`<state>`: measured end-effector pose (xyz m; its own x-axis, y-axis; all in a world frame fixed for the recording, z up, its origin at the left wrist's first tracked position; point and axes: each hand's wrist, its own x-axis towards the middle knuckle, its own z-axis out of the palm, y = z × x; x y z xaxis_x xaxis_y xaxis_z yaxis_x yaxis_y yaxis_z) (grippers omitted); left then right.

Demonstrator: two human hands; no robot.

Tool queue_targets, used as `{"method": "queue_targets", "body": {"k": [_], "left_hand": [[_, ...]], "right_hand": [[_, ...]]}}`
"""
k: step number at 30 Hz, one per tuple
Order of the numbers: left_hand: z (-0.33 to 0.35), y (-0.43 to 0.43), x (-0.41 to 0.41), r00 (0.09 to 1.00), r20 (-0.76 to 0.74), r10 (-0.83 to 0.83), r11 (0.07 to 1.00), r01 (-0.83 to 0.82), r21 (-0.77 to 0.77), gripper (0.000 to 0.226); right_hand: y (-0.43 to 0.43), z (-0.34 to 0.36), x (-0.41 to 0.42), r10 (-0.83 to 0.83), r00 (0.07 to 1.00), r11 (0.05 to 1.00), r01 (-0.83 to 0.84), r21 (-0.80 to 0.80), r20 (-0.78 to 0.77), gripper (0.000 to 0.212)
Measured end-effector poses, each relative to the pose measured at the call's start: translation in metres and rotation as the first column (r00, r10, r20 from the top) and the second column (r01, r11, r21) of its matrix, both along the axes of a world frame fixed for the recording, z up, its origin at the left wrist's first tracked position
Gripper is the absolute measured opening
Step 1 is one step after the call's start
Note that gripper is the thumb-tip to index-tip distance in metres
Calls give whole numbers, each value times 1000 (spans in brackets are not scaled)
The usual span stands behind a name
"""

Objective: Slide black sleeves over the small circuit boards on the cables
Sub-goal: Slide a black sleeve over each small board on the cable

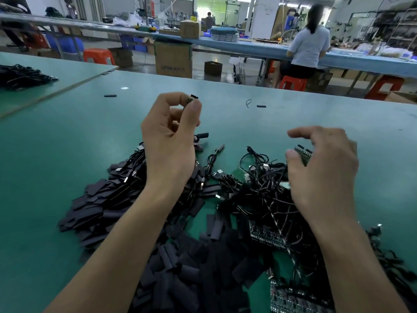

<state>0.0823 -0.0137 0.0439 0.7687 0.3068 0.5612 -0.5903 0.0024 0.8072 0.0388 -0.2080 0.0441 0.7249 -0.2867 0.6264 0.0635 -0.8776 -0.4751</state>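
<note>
Black sleeves (180, 263): short, flat, matte tubes heaped loosely on the green surface (67, 154), spread from 8 to 6 o'clock. Cables (261, 190): thin, black and tangled at 4 o'clock, with green circuit boards (265, 233) lying among them. One small dark piece (193, 98) sits pinched in the left hand (169, 136) at 12 o'clock.

Table (56, 166): sleeves (185, 274) heaped near-left, cables (264, 190) tangled just right of them, boards (264, 236) among the cables; left hand (169, 141) pinches a small part (193, 98) above the sleeves, right hand (325, 172) over the cables.
</note>
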Motion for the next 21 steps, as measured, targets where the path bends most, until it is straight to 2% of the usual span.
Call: {"method": "queue_targets", "body": {"k": [3, 6, 8, 11, 14, 19, 21], "left_hand": [[2, -2, -4, 998, 45, 46, 991, -52, 120, 16], [1, -2, -5, 997, 4, 74, 972, -73, 221, 11], [2, -2, -6, 991, -32, 131, 944, -115, 308, 22], [5, -3, -8, 982, -96, 163, 925, -118, 360, 33], [7, -3, -10, 982, -126, 141, 929, -88, 360, 38], [3, -2, -6, 985, -136, 108, 937, -55, 344, 38], [4, -1, -7, 987, -135, 84, 942, -34, 333, 37]], "right_hand": [[12, 6, -6, 138, 990, 978, -142, -154, -38, 24], [22, 7, -13, 227, 954, 916, -277, -291, -194, 21], [25, 7, -17, 175, 933, 888, -287, -360, -314, 24], [20, 7, -17, 27, 898, 899, -214, -382, -440, 24], [15, 7, -13, -77, 900, 919, -103, -381, -430, 15], [13, -8, 13, -114, 885, 929, -66, -364, -451, 34], [14, -15, 22, -130, 873, 919, -72, -387, -470, 35]]}}
